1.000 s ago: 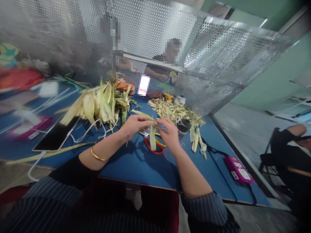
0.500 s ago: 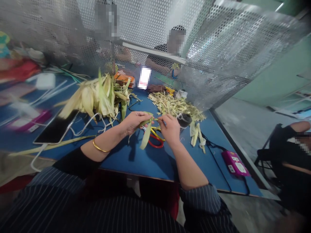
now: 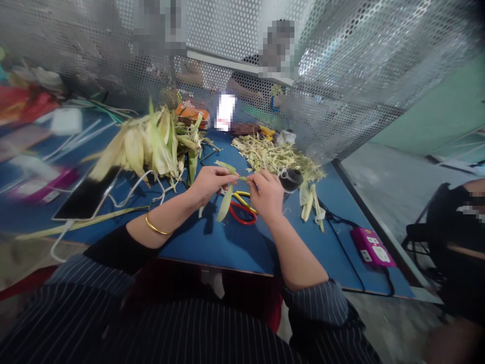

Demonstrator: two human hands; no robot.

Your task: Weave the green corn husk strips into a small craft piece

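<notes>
Both hands pinch a green corn husk strip (image 3: 225, 203) above the middle of the blue table. My left hand (image 3: 212, 186) holds it from the left, with a pale end hanging down and another end sticking up. My right hand (image 3: 266, 194) has its fingers closed on the twisted right end, close to the left fingertips. Under the hands lie scissors with one red and one yellow handle (image 3: 242, 213); their blades are mostly hidden. A dark spool (image 3: 291, 180) stands just right of my right hand. A pile of husks (image 3: 151, 146) lies to the left.
Shredded husk pieces (image 3: 273, 157) spread at the back right. A phone (image 3: 87, 194) with a white cable lies left, a lit phone (image 3: 226, 112) stands behind. A magenta power strip (image 3: 373, 246) sits at the right. A perforated screen (image 3: 227, 30) separates people beyond; another person sits far right.
The husk's upper end now sticks out above my left hand, whose grip has shifted. Both hands stay close together. The whole view has shifted slightly.
</notes>
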